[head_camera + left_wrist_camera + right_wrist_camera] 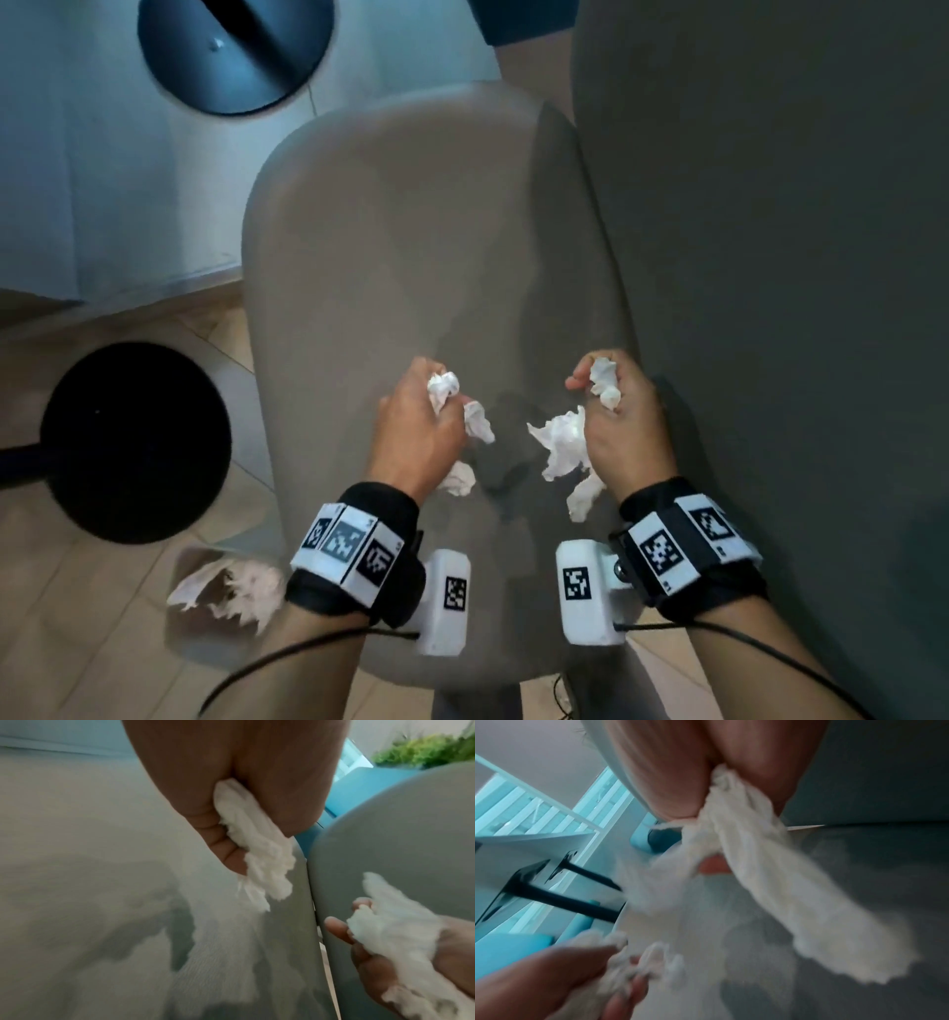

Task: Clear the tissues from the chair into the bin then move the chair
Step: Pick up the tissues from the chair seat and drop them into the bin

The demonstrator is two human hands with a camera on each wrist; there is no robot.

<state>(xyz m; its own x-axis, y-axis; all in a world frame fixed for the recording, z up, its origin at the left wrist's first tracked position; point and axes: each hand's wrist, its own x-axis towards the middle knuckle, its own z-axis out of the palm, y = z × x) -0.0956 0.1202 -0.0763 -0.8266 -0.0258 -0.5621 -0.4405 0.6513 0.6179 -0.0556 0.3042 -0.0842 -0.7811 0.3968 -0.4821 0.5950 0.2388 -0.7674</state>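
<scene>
black wrist straps (377, 555) carry white blocks with black square codes, white camera housings (590, 591), thin black cables (287, 652).

left grip (418, 426) fisted, right grip (624, 421) fisted, side by side

Light wooden floor (92, 606) meets a pale wall (102, 180). Two round black bases (136, 442) stand at the left. A white desk on black legs (559, 898), bright windows (508, 811) and a green plant (424, 750) are visible.

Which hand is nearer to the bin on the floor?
Left. The left hand holds tissues over the chair seat, on the side where the bin sits by the seat's corner. The right hand, also holding tissues, is across the seat, farther away.
</scene>
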